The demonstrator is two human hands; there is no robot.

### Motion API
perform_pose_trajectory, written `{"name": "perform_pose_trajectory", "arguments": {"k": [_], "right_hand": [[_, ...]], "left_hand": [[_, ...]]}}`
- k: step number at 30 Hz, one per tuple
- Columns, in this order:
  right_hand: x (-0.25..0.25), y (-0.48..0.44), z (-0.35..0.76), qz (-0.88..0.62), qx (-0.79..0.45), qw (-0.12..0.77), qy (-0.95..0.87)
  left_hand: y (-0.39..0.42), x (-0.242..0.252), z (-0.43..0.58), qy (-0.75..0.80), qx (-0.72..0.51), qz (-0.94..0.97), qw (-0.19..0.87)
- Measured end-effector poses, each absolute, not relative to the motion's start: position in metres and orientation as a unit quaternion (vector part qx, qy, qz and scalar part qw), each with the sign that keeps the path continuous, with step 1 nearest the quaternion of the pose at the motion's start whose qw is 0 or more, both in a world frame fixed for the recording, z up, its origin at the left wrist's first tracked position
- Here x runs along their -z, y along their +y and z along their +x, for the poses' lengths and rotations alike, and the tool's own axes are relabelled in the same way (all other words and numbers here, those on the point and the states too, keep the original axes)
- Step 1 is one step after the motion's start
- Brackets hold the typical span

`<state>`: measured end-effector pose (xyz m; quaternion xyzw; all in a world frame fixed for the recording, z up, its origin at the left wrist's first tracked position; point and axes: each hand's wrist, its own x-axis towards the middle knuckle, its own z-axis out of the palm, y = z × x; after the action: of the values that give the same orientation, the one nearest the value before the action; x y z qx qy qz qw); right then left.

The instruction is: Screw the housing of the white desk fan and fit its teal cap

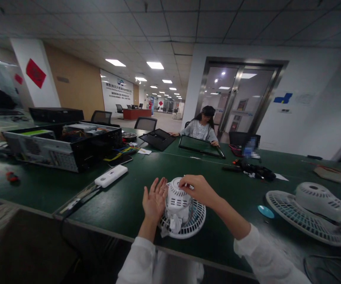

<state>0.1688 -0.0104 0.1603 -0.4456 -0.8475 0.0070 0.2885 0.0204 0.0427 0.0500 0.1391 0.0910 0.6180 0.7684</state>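
Note:
A small white fan [179, 203] lies face down on the green table, its motor housing uppermost and its round grille [199, 221] underneath. My left hand [155, 199] is open at the left side of the housing, palm turned up and fingers stretched out. Over the top of the housing, my right hand [199, 189] has its thumb and fingers pinched together. Whatever is between those fingertips, if anything, is too small to make out. To the right lies a second white fan [320, 199], also grille down, with a blue disc [265, 212] beside it.
At the left stands an opened computer case [75, 148], with a white power strip [111, 176] and a phone [120, 160] nearby. Across the table a person [203, 126] holds a black frame [201, 146]. Black tools or cables [255, 169] lie at the right.

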Motion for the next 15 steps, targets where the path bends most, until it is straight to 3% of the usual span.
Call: {"name": "perform_pose_trajectory", "arguments": {"k": [8, 15], "right_hand": [[-0.169, -0.009, 0.167, -0.456, -0.022, 0.252, -0.853], [-0.133, -0.022, 0.175, -0.398, 0.101, 0.278, -0.868]], "left_hand": [[0.045, -0.047, 0.022, 0.102, -0.62, 0.143, 0.765], [0.043, -0.051, 0.023, 0.123, -0.629, 0.136, 0.755]]}}
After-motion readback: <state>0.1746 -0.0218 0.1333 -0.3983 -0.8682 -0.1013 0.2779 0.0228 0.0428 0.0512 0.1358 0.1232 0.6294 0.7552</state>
